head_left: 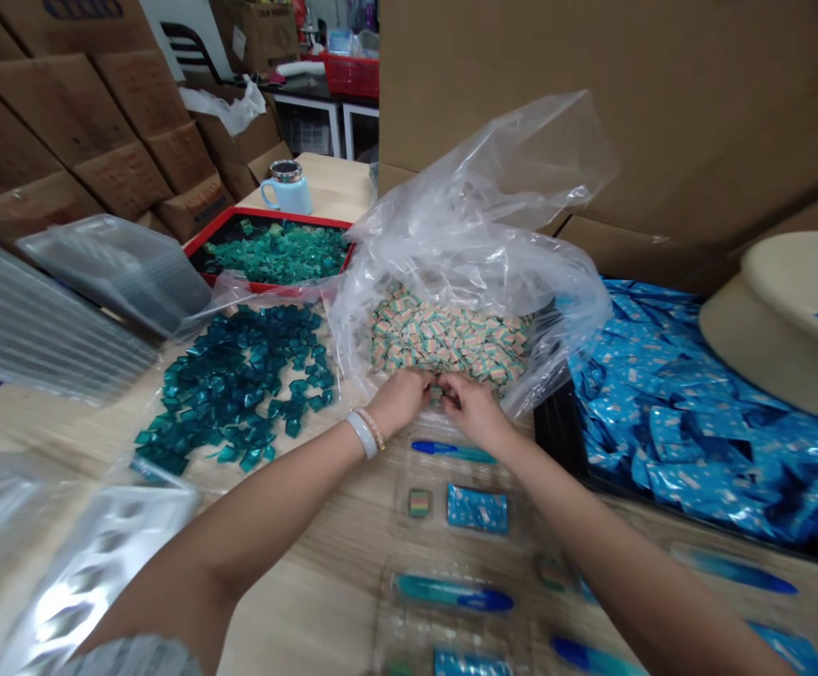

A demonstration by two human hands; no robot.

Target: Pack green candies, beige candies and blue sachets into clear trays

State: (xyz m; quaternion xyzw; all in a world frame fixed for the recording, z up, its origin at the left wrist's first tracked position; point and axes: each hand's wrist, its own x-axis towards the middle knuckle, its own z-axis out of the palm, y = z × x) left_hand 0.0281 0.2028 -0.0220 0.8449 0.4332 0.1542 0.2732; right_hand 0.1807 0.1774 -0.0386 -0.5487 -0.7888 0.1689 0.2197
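My left hand (401,399) and my right hand (475,406) meet at the mouth of a clear plastic bag (479,225) holding a heap of small striped pastel pieces (443,338). Both hands have their fingers curled and pinched together over pieces at the near edge of the heap. A white bracelet circles my left wrist. Just in front of my hands lies a clear blister tray (451,488) with a blue pen, one striped piece and a blue packet in its pockets.
A pile of dark teal wrapped pieces (239,385) lies left of the bag. Behind it stands a red tray (201,246) of green pieces and a blue mug (287,188). Blue packets (697,413) fill a black tray on the right. Cardboard boxes stand behind. Stacked clear trays (63,310) lie left.
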